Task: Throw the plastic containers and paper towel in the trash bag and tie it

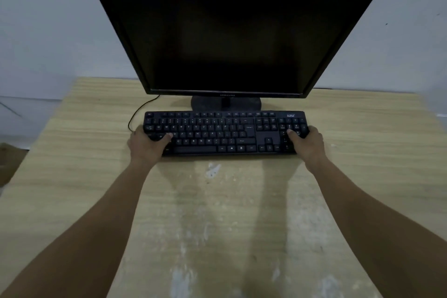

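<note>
The wooden worktop (242, 213) fills the lower view, with pale worn patches towards 6 o'clock. At 12 o'clock a dark, switched-off monitor (229, 36) stands on it, tilted back, in front of a plain wall (48, 19). Just before its stand (226, 104), near the centre, a black keyboard (225, 133) lies across the worktop.

The left hand (147, 145) grasps the keyboard's end at 9 o'clock, thumb on the keys and fingers curled round the edge. The right hand (307, 143) grasps the end at 3 o'clock the same way. A thin black cable (139, 111) loops from the keyboard's far left corner, at about 10 o'clock, towards the back of the monitor.

No plastic containers, paper towel or trash bag are in view. Where they lie cannot be told, so the task proper looks not yet begun.

The main risks, as I judge them:
- **Cable snag:** if the keyboard is lifted or drawn towards 6 o'clock, the slack may run out, and the pull could jerk the keyboard or drag on the monitor.
- **Knocking the stand:** the keyboard's far edge sits just beside the stand, so a push towards 12 o'clock could knock it and rock the tilted screen.
- **Uneven lift:** raising one end before the other could tip the keyboard out of the grip.
</note>
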